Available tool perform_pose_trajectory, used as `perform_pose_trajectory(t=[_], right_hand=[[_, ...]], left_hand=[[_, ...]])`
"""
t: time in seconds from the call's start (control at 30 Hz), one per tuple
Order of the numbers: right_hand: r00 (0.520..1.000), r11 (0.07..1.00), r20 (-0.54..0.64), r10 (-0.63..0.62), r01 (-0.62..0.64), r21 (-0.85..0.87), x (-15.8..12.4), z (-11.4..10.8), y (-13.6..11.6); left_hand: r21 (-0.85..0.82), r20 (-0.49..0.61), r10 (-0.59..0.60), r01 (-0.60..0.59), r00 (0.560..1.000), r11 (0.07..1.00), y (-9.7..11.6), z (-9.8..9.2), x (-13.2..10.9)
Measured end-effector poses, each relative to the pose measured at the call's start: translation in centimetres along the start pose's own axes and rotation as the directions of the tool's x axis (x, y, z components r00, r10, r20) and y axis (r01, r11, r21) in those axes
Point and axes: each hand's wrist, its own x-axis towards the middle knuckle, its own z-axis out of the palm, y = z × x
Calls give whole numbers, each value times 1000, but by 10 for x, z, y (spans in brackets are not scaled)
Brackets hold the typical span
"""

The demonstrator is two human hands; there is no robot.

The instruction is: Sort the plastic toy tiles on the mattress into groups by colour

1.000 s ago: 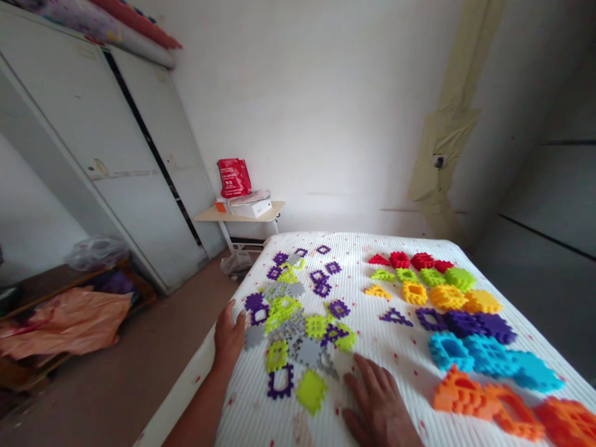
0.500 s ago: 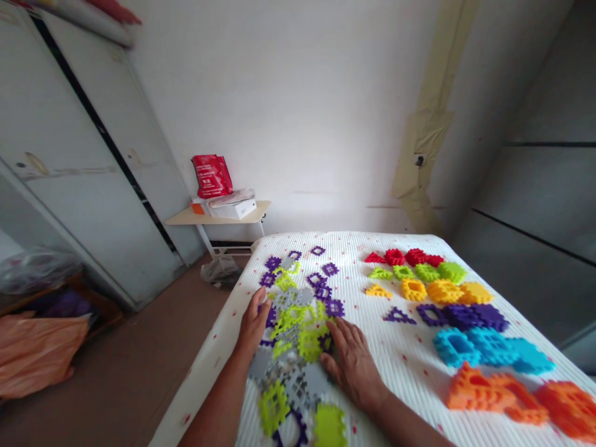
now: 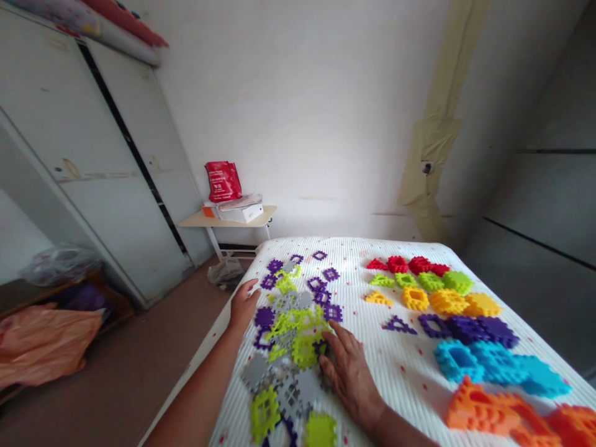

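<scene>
A loose spread of interlocking plastic building tiles in purple, lime green and grey covers the left half of the bed. My left hand (image 3: 244, 304) is open at the left edge of the spread, just beside a solid purple tile (image 3: 264, 317), holding nothing. My right hand (image 3: 347, 366) rests with extended fingers along the spread's right side. Its fingertips are close to a lime green tile (image 3: 305, 351) and a purple frame tile (image 3: 321, 349); whether they touch is hard to tell. Nearer lie a grey tile (image 3: 289, 397) and a lime window tile (image 3: 264, 413).
Sorted rows of tiles stand on the right: red (image 3: 398, 264), lime (image 3: 431, 282), yellow (image 3: 447, 302), purple (image 3: 465, 329), blue (image 3: 493, 363) and orange (image 3: 493, 410). All lie on a white ribbed sheet (image 3: 372, 360). A small table (image 3: 195, 220) holds boxes and a red bag (image 3: 223, 181).
My left hand has moved left, away from the tiles, uncovering the solid purple one. My right hand stays about where it was beside the spread. The camera view has shifted slightly.
</scene>
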Motion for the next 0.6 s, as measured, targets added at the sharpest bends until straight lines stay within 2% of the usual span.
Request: perform_pose_trajectory(t=[0.17,0.27,0.37,0.47,0.53,0.6], right_hand=[[1000,999,6,30,-30,-19,1,2,-1],[999,998,29,42,-41,-41,2,3,1],[997,997,49,56,-53,-58,3,3,2],[994,997,86,66,-62,-52,4,2,0],[991,997,107,79,-76,-35,5,0,-2],[990,996,108,89,-89,-10,6,-2,-4]], left_hand=[[154,179,59,-87,982,984,28,26,64],[231,239,26,-83,971,969,37,50,85],[286,277,-22,-61,961,956,38,71,87],[271,349,-8,-93,937,958,38,82,78],[215,427,31,-134,904,967,40,82,70],[131,526,76,-169,847,977,44,75,61]])
